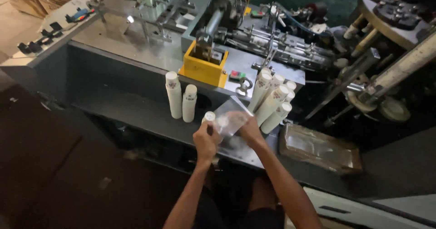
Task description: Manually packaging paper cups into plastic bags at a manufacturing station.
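Blurring together, both hands (227,131) grip a clear plastic bag (231,115).

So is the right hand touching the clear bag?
Touching. The head view shows the right hand gripping the clear bag at its edge, fingers overlapping the plastic with no gap.
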